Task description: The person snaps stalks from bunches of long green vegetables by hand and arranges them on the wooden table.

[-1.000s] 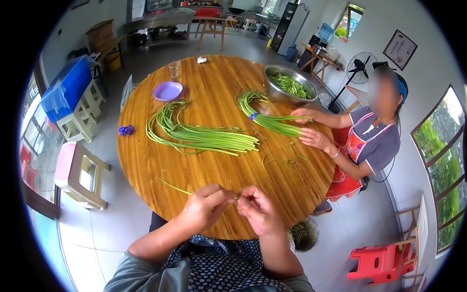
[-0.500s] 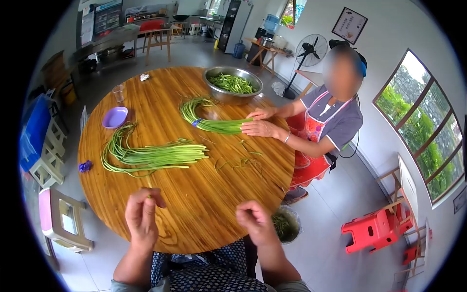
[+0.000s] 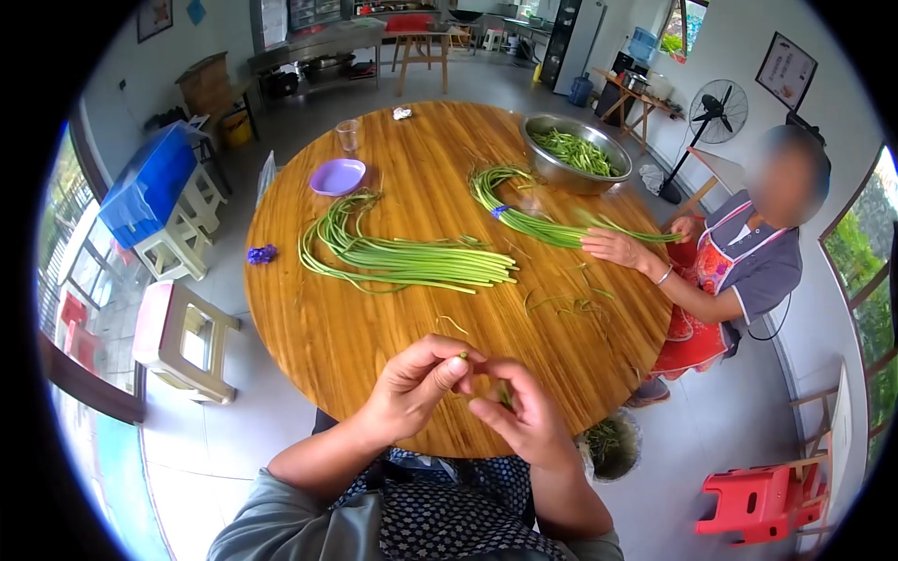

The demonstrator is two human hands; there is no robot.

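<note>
Over the near edge of the table, my left hand [image 3: 421, 388] is closed, pinching a short green bit of garlic scape [image 3: 463, 355] between thumb and fingers. Right beside it, with fingertips almost meeting, my right hand [image 3: 528, 416] is curled closed. A greenish scrap shows between its fingers, too small to identify. Farther forward lies a loose pile of garlic scapes [image 3: 421, 262], thick ends to the right and thin ends curling left. A second bunch of garlic scapes [image 3: 538, 227], with a blue-purple tie, lies under a co-worker's hand [image 3: 617, 248].
On the round wooden table [image 3: 327, 346] stand a steel basin [image 3: 575, 178] of cut green pieces, a purple bowl [image 3: 337, 176] and a clear cup [image 3: 348, 136]. A purple bundle [image 3: 262, 253] lies at the left edge. A lined bin [image 3: 613, 447] stands on the floor at right.
My hands have come together from wide apart. The view has swung left. The co-worker's far hand has drawn right, with some stalks pulled out toward it.
</note>
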